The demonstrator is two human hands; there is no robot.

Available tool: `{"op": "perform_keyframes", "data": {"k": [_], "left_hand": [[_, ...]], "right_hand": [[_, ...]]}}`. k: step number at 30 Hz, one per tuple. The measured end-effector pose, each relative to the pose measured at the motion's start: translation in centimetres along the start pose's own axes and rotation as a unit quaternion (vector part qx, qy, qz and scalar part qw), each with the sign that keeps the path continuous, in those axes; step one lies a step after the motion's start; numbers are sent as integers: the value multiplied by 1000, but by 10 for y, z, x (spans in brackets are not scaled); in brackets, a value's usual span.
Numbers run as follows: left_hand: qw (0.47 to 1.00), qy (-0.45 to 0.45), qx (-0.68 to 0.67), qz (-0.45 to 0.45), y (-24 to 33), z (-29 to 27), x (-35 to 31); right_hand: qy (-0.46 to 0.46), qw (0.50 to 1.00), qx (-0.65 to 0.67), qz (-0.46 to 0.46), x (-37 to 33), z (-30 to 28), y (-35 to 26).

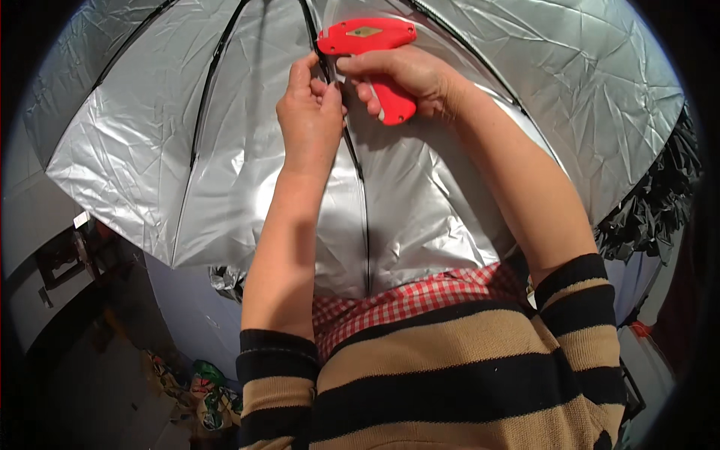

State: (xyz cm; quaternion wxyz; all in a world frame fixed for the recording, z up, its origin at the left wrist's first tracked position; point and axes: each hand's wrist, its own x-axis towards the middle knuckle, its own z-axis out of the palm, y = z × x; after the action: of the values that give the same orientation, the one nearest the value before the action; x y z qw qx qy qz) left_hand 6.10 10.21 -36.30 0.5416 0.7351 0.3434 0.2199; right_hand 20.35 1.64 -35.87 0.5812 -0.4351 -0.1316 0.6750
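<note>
- Black and tan stripes are shown on the top (450, 375), worn closest.
- A checked cloth (397, 304) is seen just past it.
- A silver umbrella (420, 180) is spread open behind both hands.
- A black rib (352, 154) is held in the closed fingers of the left hand (311, 105).
- A red tool (390, 36), just right of that hand, is gripped by its handle in the right hand (412, 75).

I am counting two bare hands (307, 124) of mine, one red handheld tool (394, 97), one silver umbrella (247, 169) and four black ribs (217, 57) showing.
</note>
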Motion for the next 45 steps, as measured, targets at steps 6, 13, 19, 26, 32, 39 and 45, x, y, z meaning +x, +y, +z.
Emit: {"op": "perform_keyframes", "data": {"k": [6,13,19,26,32,39,45], "left_hand": [[973,-24,223,45,-6,-9,-32],[868,-105,485,24,-21,-3,-91],[967,-6,252,-27,-48,-11,-109],[990,10,-11,-140,-36,-16,-128],[986,23,-51,-154,-32,-18,-132],[984,21,-49,-170,-26,-16,-128],[981,28,-61,-182,-29,-18,-129]], "right_hand": [[52,995,79,-35,-40,6,13],[60,964,247,81,-114,46,122],[91,978,174,70,-113,59,145],[112,976,183,45,-98,61,138],[93,978,165,88,-103,63,138],[31,980,166,107,-92,50,138],[-17,979,178,102,-93,41,143]]}}
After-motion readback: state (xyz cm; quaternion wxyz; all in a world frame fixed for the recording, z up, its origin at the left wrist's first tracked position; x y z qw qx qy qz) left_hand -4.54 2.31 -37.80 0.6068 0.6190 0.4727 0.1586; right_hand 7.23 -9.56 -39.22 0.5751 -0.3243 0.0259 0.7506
